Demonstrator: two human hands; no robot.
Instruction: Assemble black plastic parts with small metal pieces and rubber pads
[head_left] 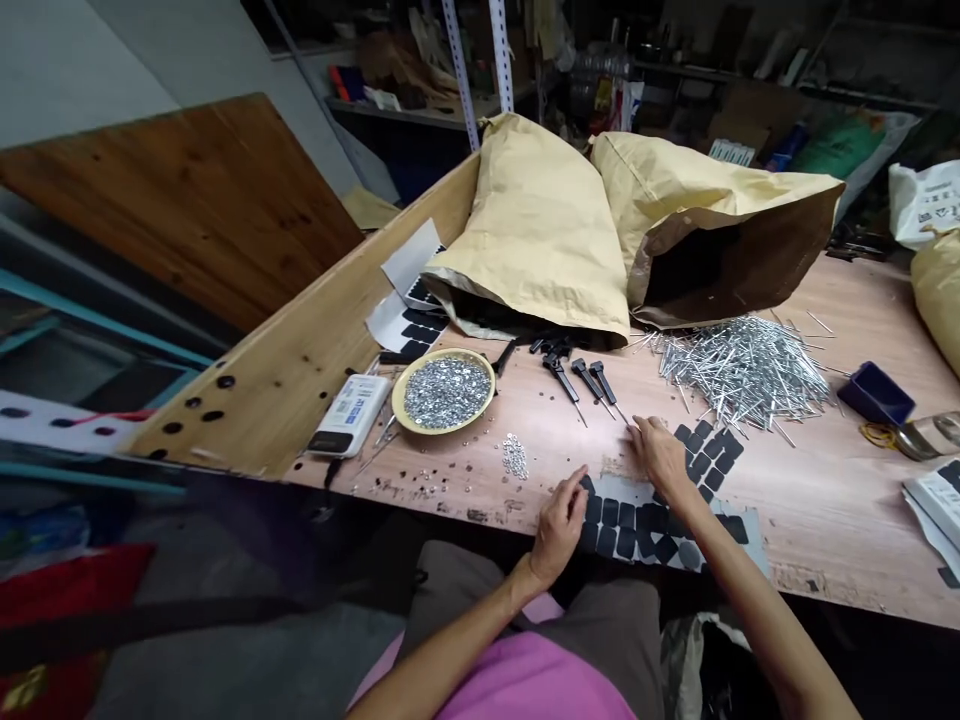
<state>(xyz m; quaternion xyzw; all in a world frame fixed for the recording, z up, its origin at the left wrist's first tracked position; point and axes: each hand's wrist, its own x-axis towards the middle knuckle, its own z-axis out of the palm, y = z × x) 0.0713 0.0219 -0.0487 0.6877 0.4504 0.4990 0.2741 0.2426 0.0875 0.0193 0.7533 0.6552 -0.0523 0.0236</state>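
My left hand rests at the near table edge, its fingertips pinched on the left corner of a white sheet of black adhesive pads. My right hand lies palm down on the far side of that sheet, fingers bent onto the table beside loose black pads; what is under the fingertips is hidden. Just beyond the right hand lie three black-handled pins. A small heap of tiny silver pieces lies left of the hands.
A yellow dish of silver pieces and a white power bank sit at left. A large pile of metal pins lies at right, near a blue tray. Two open tan sacks lie behind. Wooden rail borders the left.
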